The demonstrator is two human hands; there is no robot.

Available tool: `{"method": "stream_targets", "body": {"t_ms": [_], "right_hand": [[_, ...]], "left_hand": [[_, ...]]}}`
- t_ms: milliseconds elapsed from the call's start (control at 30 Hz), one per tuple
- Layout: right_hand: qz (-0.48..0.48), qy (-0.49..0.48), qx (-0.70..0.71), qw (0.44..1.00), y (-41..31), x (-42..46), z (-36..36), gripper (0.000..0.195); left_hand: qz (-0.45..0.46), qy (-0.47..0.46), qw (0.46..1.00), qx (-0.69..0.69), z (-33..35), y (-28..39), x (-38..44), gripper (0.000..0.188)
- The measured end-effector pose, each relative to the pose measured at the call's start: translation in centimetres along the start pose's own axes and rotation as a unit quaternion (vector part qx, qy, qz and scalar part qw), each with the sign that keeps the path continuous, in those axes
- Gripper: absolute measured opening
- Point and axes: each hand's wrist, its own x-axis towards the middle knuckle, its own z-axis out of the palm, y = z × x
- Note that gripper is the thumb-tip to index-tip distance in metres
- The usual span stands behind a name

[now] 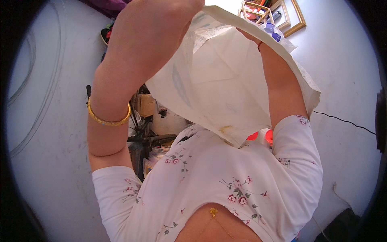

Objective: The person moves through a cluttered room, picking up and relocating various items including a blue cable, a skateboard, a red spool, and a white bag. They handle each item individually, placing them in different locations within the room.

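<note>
A large whitish sack (223,69), seemingly woven plastic, hangs with its mouth wide before my chest. There are creases and a brownish stain on its inside. At the top, my left hand (166,24) is raised and closed at the sack's rim; its fingertips are hidden. A gold bangle (109,122) circles my left forearm. My right forearm reaches into the sack's mouth, with a thin red bracelet at the wrist. Only part of my right hand (246,34) shows behind the rim, so its fingers and anything in them are hidden.
Wooden frames (297,18) and a small wooden rack (257,12) with odds and ends stand at the upper right, beside a plastic bag (279,36). A bicycle-like dark metal frame (145,136) and a tan box lie beyond my left arm. A thin black cable (344,121) runs along the pale surface at right.
</note>
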Motion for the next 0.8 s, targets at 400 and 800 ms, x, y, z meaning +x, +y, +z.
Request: {"method": "stream_targets", "body": {"t_ms": [400,800], "right_hand": [[-0.036,-0.141,0.080,0.986,-4.2,-1.1,4.9,0.050],[0.290,-0.265,0.883,0.256,-14.9,-16.5,3.7,0.043]], "left_hand": [[0.004,-0.009,0.999,0.043,3.0,-1.8,-0.8,0.011],[-0.302,-0.147,0.941,-0.032,23.6,-9.5,-9.6,0.016]]}}
